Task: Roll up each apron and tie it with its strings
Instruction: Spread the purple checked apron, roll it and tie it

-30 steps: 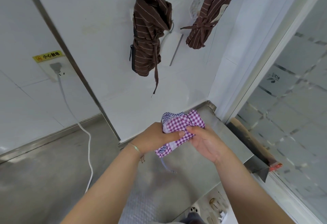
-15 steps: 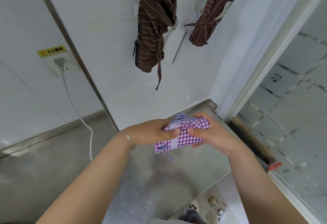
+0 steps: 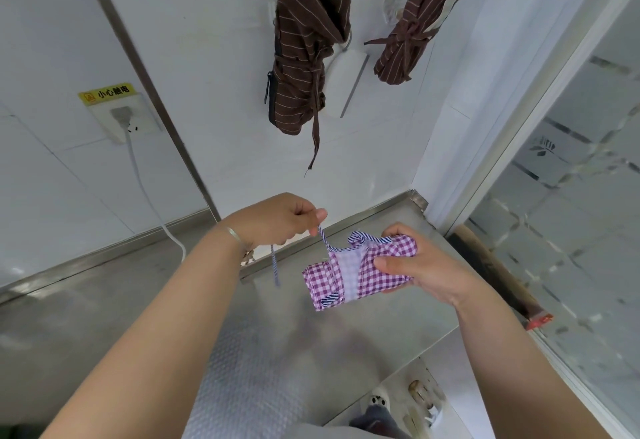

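Observation:
A rolled purple-and-white checked apron (image 3: 349, 274) is held above the steel counter (image 3: 284, 345). My right hand (image 3: 415, 265) grips its right end, thumb on the front. My left hand (image 3: 284, 218) pinches a blue-and-white striped string (image 3: 323, 238) that runs from the roll's top up to my fingers; its loose end hangs below my hand. Two brown striped aprons hang rolled and tied on the wall: one at the middle (image 3: 304, 57), one at the upper right (image 3: 422, 12).
A wall socket (image 3: 121, 119) with a yellow warning label and a white cable (image 3: 152, 210) sits at the left. A frosted glass door (image 3: 571, 230) stands at the right. A lower shelf with small items (image 3: 408, 400) shows beneath the counter's edge.
My left hand has let go of the roll and pulled the striped string up and to the left. My right hand now holds the roll alone, slightly further right.

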`<action>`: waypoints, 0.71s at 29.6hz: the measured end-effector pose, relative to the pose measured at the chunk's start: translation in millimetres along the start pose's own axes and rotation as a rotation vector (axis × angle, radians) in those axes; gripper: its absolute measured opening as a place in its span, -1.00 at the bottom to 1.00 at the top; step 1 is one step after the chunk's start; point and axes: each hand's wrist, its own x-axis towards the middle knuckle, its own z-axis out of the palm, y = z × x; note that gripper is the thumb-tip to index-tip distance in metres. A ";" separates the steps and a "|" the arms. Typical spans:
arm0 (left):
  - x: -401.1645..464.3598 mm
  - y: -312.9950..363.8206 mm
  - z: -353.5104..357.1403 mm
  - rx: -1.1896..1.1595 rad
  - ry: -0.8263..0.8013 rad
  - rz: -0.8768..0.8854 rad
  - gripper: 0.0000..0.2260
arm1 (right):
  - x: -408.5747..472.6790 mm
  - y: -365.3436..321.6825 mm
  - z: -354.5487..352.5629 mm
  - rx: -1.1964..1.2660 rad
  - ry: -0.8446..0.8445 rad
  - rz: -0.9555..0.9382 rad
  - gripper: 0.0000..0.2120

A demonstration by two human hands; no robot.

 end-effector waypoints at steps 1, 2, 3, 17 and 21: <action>2.4 2.2 0.5 -0.048 0.036 -0.031 -0.66 | -0.6 -0.8 2.7 -0.026 0.026 0.009 -0.40; 4.3 5.3 1.5 -0.076 0.068 -0.052 -0.66 | -1.0 -0.3 4.6 -0.034 0.052 0.014 -0.44; 5.7 8.3 3.2 -0.079 0.093 -0.065 -0.65 | -0.7 0.3 6.4 -0.032 0.072 0.014 -0.47; -33.9 10.8 95.6 0.502 0.255 -0.065 -0.26 | 20.1 21.7 25.7 0.325 0.532 -0.111 -0.56; -10.7 0.6 118.1 -0.446 0.118 -0.019 -0.60 | 27.8 29.7 53.8 0.518 0.567 -0.162 -0.46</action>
